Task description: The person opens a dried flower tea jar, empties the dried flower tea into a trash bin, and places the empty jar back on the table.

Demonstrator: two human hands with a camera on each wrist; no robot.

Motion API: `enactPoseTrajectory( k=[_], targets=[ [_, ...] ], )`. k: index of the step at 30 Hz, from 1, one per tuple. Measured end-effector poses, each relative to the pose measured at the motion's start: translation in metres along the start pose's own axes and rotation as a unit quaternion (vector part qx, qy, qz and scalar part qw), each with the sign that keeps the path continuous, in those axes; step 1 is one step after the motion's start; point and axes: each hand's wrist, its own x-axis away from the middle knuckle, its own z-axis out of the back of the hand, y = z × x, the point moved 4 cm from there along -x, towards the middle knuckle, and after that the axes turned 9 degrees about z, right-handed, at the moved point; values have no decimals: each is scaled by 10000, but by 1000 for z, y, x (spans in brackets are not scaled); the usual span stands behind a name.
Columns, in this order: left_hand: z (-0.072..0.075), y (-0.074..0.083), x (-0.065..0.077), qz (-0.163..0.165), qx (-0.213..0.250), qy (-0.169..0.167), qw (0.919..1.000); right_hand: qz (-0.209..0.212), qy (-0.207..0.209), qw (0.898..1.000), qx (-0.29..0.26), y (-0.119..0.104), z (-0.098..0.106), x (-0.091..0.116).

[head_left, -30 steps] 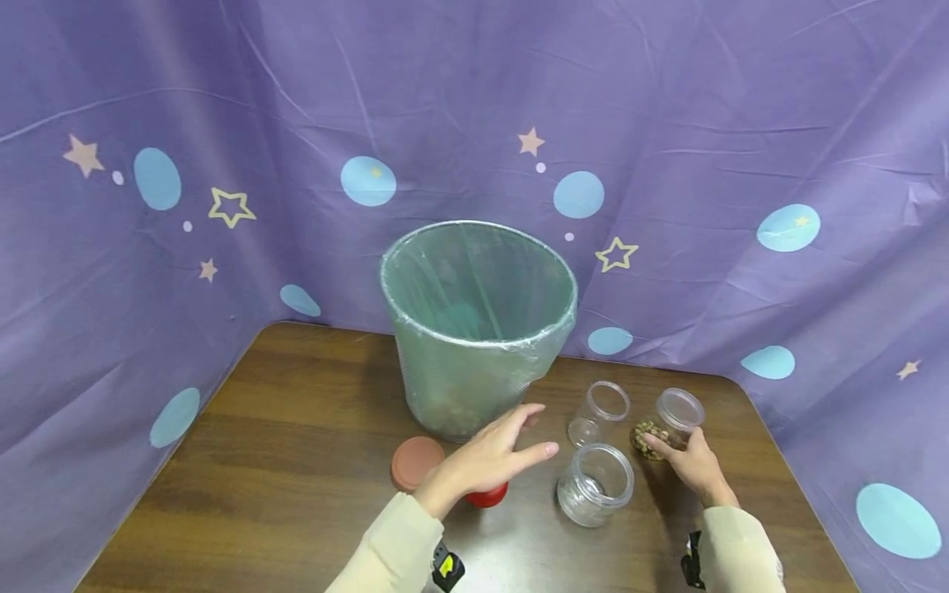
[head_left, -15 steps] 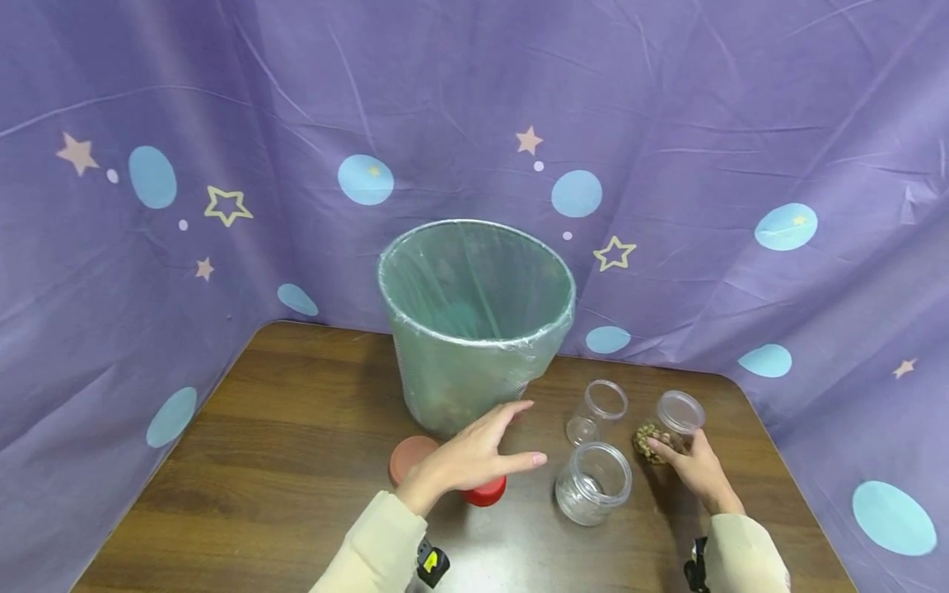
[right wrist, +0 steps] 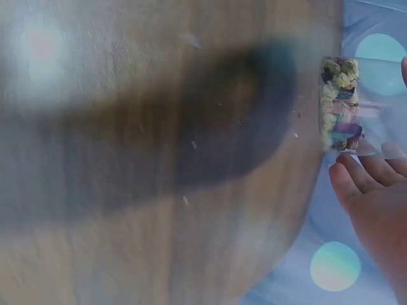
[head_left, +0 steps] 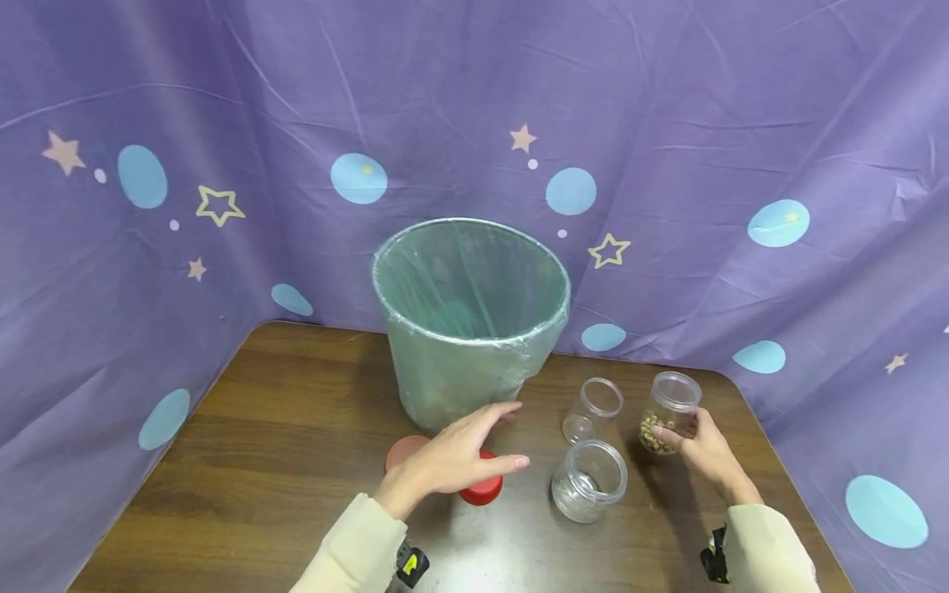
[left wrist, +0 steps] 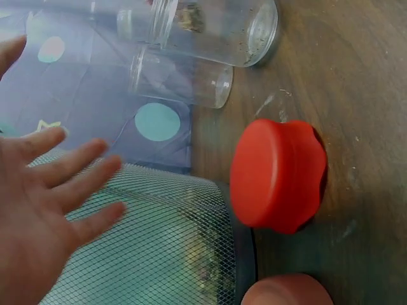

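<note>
My right hand [head_left: 715, 461] holds a clear jar [head_left: 676, 399] at the right of the table, thumb across its front and fingers behind. Dried flower buds [right wrist: 340, 105] fill its lower part; in the right wrist view the jar's base shows at the right edge. My left hand [head_left: 452, 457], fingers spread and holding nothing, hovers above a red lid [head_left: 482, 491]. The left wrist view shows that scalloped lid [left wrist: 273, 178] on the table, apart from the fingers. Partly behind the left hand lies a brownish-pink lid [head_left: 404, 450].
A mesh bin [head_left: 445, 371] lined with a greenish bag stands at the back middle. Between my hands are a wide clear jar [head_left: 586, 494] and a narrower clear jar [head_left: 582, 420], both without lids. A purple curtain [head_left: 460, 99] hangs behind the table [head_left: 245, 461].
The jar in my right hand has risen slightly and stands more upright; the right hand has shifted a little to the right. My left hand has drifted left over the lids.
</note>
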Motion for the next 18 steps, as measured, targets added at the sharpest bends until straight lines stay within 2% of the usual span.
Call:
enactPoseTrajectory(
  k=[5, 7, 12, 15, 18],
  targets=[
    [4, 5, 5, -512, -45, 323, 9982, 171, -95, 9997, 133, -4, 13, 2],
    [6, 7, 7, -723, -262, 470, 9959, 212, -132, 9995, 169, -8, 17, 3],
    [10, 12, 10, -1307, -869, 926, 9833, 521, -142, 9985, 120, -26, 26, 1],
    [12, 14, 11, -1363, -1013, 927, 9811, 789, -126, 9966, 189, -39, 30, 0],
    [14, 16, 11, -1157, -1179, 625, 9843, 984, -99, 9944, 373, -50, 34, -2]
  ],
)
